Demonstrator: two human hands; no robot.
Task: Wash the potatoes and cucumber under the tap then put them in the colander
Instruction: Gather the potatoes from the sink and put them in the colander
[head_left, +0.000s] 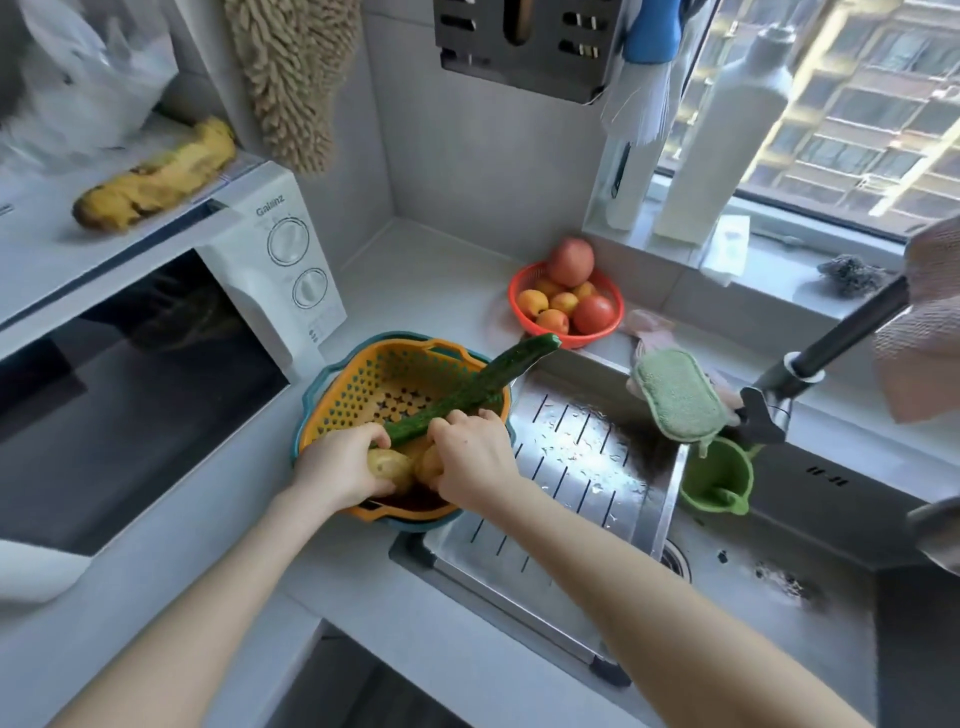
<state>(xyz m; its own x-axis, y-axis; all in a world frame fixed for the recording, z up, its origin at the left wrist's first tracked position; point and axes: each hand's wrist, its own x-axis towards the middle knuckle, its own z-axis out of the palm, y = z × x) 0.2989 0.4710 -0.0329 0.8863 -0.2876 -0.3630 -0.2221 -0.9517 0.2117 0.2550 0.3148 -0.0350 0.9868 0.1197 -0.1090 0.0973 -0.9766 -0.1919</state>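
Note:
An orange colander (363, 374) nested in a teal bowl stands on the counter left of the sink. Over its near rim my left hand (340, 462) grips a potato (389, 465) and touches the near end of a long dark-green cucumber (483, 382). The cucumber slants up to the right, its far end past the colander's rim. My right hand (470, 457) holds a second potato (428, 462), mostly hidden, with its fingers also on the cucumber. The black tap (831, 348) reaches in from the right above the sink; no water is seen running.
A wet steel drain tray (571, 467) spans the sink's left part. A green sponge (678, 395) hangs by a green cup (719, 480). A red basket of fruit (566, 301) sits behind, a microwave (156, 364) at left, bottles on the window sill.

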